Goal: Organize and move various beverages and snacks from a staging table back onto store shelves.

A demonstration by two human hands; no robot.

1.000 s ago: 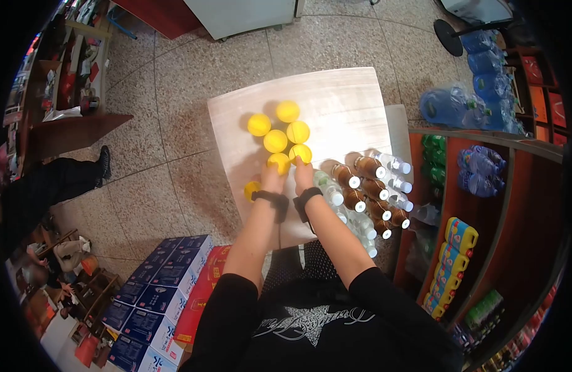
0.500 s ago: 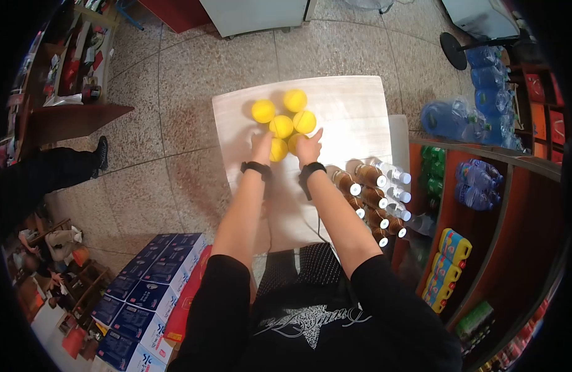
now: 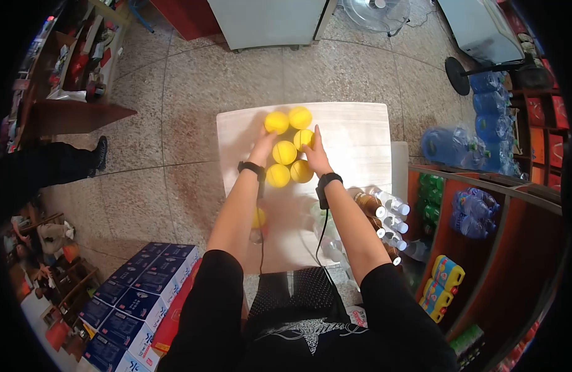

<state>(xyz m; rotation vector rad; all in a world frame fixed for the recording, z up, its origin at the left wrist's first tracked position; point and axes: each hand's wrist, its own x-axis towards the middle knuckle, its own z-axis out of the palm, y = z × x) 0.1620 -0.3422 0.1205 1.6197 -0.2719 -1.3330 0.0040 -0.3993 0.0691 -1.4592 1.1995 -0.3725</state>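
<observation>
Several yellow balls, one of them a middle ball (image 3: 284, 152), sit in a tight cluster on the pale table (image 3: 354, 136). My left hand (image 3: 263, 147) curls against the left side of the upper-left ball (image 3: 276, 123), its fingers partly hidden. My right hand (image 3: 319, 152) grips the right-hand ball (image 3: 303, 140), thumb on top and a finger along its outer side. Two lower balls (image 3: 278, 175) lie between my wrists, untouched. Beside my left forearm is another round yellow thing (image 3: 258, 217), partly covered. Dark bands with cables circle both wrists.
Brown-filled bottles (image 3: 369, 204) and clear bottles (image 3: 394, 226) stand at the table's right. Blue boxes (image 3: 140, 304) are stacked at lower left. Wooden shelves (image 3: 503, 248) flank the right. Large water jugs (image 3: 450, 144) sit beyond. A person's leg (image 3: 56, 162) shows at left.
My hands have moved from the lower balls to the farther ones. The upper-left ball has shifted right, closer to the top one. The whole table appears lower in view.
</observation>
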